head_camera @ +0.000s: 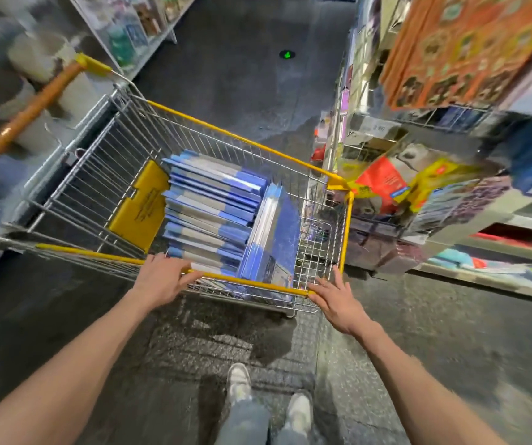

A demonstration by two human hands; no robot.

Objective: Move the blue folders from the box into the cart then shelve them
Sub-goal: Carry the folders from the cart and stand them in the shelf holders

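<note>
A wire shopping cart [252, 146] with yellow rim trim stands in a store aisle in front of me. Several blue folders [210, 203] lie stacked inside it, and a few more blue folders [274, 232] lean upright at the stack's right. My left hand [162, 277] grips the near yellow rim at its left part. My right hand [335, 300] rests on the rim's near right corner with fingers spread and fairly straight. The view is blurred by motion.
Shelves [451, 194] with colourful packaged goods line the right side close to the cart. Another shelf unit [136, 30] runs along the left. The cart's orange handle [23, 120] sticks out at far left. The dark floor [242, 59] stretches ahead. My shoes [239, 383] show below.
</note>
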